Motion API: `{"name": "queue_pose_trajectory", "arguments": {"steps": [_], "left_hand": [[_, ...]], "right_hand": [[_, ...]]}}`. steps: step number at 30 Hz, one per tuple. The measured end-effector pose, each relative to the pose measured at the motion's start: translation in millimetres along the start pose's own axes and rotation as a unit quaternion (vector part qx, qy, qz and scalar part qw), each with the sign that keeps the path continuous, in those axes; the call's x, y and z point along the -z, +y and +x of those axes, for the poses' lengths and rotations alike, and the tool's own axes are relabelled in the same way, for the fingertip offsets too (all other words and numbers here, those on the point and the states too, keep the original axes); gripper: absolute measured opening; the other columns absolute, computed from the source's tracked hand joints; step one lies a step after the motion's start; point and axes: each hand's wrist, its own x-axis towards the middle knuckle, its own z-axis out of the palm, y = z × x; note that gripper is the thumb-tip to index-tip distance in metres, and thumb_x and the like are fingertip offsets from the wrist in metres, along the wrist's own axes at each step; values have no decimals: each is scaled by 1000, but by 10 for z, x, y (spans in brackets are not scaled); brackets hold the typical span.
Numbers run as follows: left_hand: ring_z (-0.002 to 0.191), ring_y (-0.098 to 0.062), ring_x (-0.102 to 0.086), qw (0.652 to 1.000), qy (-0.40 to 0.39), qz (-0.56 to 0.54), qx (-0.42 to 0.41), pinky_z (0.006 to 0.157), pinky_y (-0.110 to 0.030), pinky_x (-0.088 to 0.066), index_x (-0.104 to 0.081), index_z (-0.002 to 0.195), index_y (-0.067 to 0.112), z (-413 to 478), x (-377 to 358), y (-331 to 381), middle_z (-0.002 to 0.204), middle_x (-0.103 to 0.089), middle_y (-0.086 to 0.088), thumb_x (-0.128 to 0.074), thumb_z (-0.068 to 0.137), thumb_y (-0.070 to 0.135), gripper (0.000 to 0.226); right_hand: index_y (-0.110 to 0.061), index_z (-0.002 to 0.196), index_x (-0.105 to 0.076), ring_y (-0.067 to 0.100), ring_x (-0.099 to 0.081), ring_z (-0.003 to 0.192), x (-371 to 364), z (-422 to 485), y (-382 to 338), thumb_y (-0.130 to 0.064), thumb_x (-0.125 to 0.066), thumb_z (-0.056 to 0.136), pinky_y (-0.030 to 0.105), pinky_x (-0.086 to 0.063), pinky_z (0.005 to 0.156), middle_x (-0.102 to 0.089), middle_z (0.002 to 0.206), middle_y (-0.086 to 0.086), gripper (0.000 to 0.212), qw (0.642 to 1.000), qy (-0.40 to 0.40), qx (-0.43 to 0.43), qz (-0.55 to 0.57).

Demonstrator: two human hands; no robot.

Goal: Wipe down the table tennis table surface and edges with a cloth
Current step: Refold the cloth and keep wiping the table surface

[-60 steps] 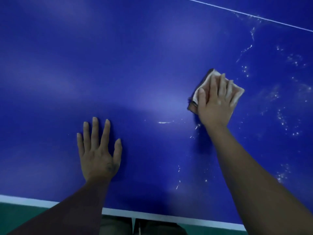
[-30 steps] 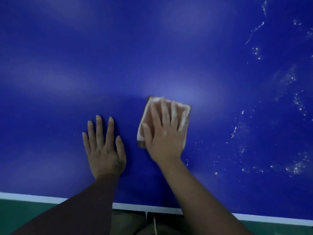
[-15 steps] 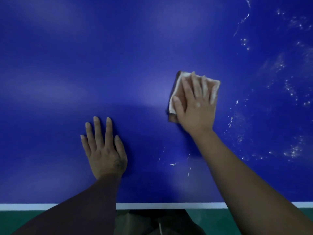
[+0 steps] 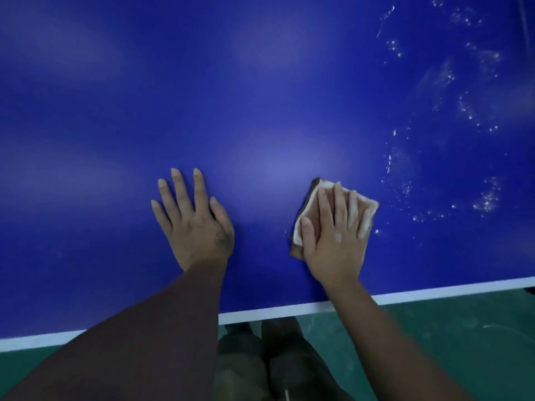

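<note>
We see a blue table tennis table (image 4: 260,82) from above, with a white edge stripe (image 4: 434,293) running along its near side and rising slightly to the right. Past the stripe, on the blue surface, the left hand (image 4: 194,224) lies flat, palm down, fingers straight and a little spread. It grasps nothing and simply rests on the table. Its forearm (image 4: 144,342) crosses the stripe on the left.

The right hand (image 4: 333,241) is also past the stripe and somewhat nearer to it than the left hand. It presses a folded cloth (image 4: 308,206) against the surface with straight fingers laid side by side on top, the thumb lying along the cloth's left part. We would call this hand released rather than clenched: it pins the cloth down flat and does not curl around it. The cloth is pale, with a darker brown layer showing along its left edge, and it lies flat on the blue, well clear of the stripe.

Farther from the stripe, to the right of the cloth, white specks (image 4: 489,198) are scattered in patches up the surface. On our side of the stripe we see a green floor (image 4: 448,342) and, in the middle, the person's legs (image 4: 246,357) in dark, blurred clothing.
</note>
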Motion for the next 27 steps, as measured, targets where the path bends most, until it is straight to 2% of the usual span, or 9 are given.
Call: {"name": "queue_pose_trajectory", "arguments": {"steps": [5, 7, 12, 15, 17, 19, 23, 25, 27], "left_hand": [[170, -34, -5, 1000, -16, -17, 6, 136, -59, -7, -23, 174, 27, -2, 33, 0, 183, -12, -7, -34, 114, 40, 62], [170, -33, -3, 999, -24, -20, 5, 136, -59, -5, -21, 175, 28, -4, 41, -2, 184, -9, -6, -31, 114, 41, 63], [170, -33, 0, 999, -31, -20, 11, 136, -58, -2, -16, 175, 30, 10, 34, -20, 184, -5, -4, -27, 114, 43, 64], [170, -34, 2, 999, -34, -11, 12, 136, -59, -3, -13, 176, 30, 4, 23, -12, 184, -2, -5, -25, 114, 43, 64], [170, -34, 2, 999, -35, -8, 10, 136, -59, -3, -11, 176, 30, 4, 23, 1, 184, -1, -5, -25, 114, 43, 65], [170, -34, 1, 999, -34, -11, 11, 136, -60, -4, -12, 176, 30, 12, 23, -1, 184, -2, -6, -25, 114, 43, 65], [170, -34, -1, 999, -33, -10, 14, 136, -60, -6, -14, 175, 30, 15, 24, -3, 184, -3, -6, -25, 113, 44, 65], [170, -34, -1, 999, -32, -8, 11, 136, -60, -5, -15, 175, 29, 11, 20, 2, 184, -4, -6, -25, 113, 44, 65], [170, -34, -1, 999, -30, -10, 10, 136, -60, -4, -16, 175, 29, 21, 10, -7, 184, -5, -6, -25, 113, 44, 65]], "right_hand": [[-30, 172, -21, 27, 0, 167, 97, 774, -373, -62, -20, 110, 64, 1, 131, -5, 181, -2, 70, 997, -26, -75, 26], [-31, 172, -17, 26, 3, 167, 74, 816, -542, -62, -19, 109, 64, 3, 131, -2, 181, -3, 70, 995, -37, -76, 43], [-24, 168, -35, 29, -13, 166, 2, -259, -605, -54, -37, 111, 66, -11, 130, -21, 179, 2, 64, 998, 5, 55, 15], [-24, 168, -34, 32, -14, 166, 14, -1025, -218, -52, -41, 110, 71, -15, 127, -19, 179, 3, 65, 995, -23, 91, 17], [-23, 169, -33, 33, -14, 166, 58, -1210, 21, -53, -36, 110, 72, -15, 126, -18, 179, 3, 66, 997, -43, 71, 9], [-21, 168, -35, 33, -13, 166, 68, -1111, 71, -53, -33, 111, 71, -15, 127, -19, 179, 5, 66, 999, -40, 4, 0], [-20, 167, -36, 33, -17, 165, 28, -406, -293, -55, -27, 112, 68, -11, 129, -23, 178, 6, 67, 991, 9, -135, 6], [-25, 169, -32, 32, -13, 166, -13, -160, -526, -59, -22, 111, 67, -9, 129, -19, 179, 4, 68, 993, 1, -117, 7], [-27, 169, -32, 32, -14, 166, -52, -219, -666, -58, -26, 112, 67, -8, 130, -20, 179, 4, 65, 999, 5, -54, 1]]}}
